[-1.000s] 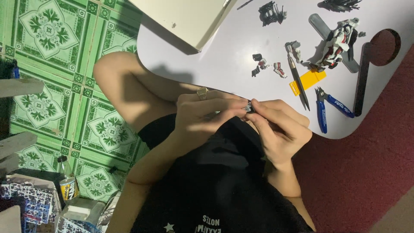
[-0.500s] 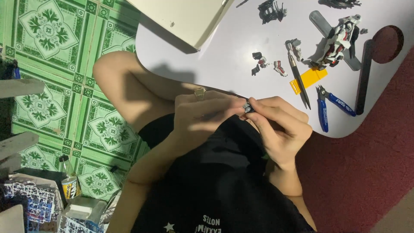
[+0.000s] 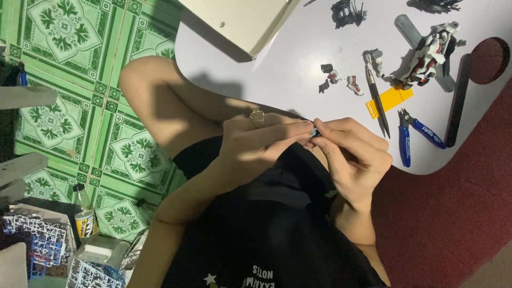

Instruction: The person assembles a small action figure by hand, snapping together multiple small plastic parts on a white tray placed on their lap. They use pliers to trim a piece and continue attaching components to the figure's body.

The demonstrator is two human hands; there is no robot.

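Pinching one small dark part (image 3: 316, 132), left hand (image 3: 256, 144) and right hand (image 3: 354, 157) meet.

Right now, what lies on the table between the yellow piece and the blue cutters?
In the head view, a dark pen-like knife lies between the yellow piece and the blue cutters, crossing over the yellow piece.

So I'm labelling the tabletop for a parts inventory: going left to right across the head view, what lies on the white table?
Cream flat box → cluster of small dark and red-white model parts → slim black hobby knife → yellow plastic piece → blue-handled nippers → long black bar-shaped tool.
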